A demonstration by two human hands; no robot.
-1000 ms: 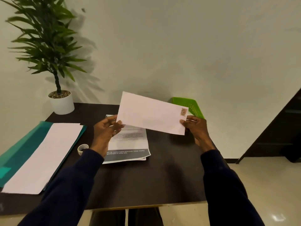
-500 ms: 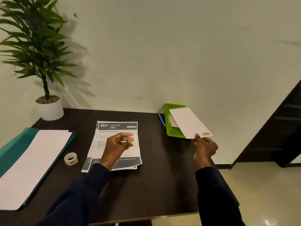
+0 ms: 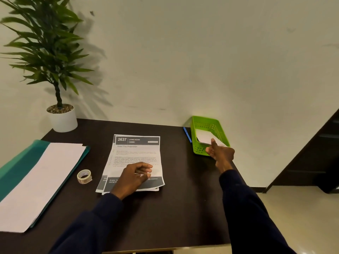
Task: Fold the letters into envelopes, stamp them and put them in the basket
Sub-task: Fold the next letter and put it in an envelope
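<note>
Tally: one envelope (image 3: 204, 137) lying in the one green basket (image 3: 199, 151) at the desk's (image 3: 183, 208) far right. The right hand (image 3: 221, 153) sits at the basket's near edge, thumb up against the envelope, can't tell if it's pinching it. The left hand (image 3: 134, 177) rests loosely curled and empty on the letters (image 3: 136, 151), two sheets at least. One tape roll (image 3: 84, 176), one blue pen (image 3: 187, 134).

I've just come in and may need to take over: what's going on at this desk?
A person is mailing letters at a dark table. Their right hand is at the near end of the green basket, thumb over a white envelope lying inside; whether it grips the envelope is unclear. The left hand hovers, loosely curled, over the stack of printed letters, holding nothing. A tape roll and a teal folder with blank sheets lie to the left.
</note>
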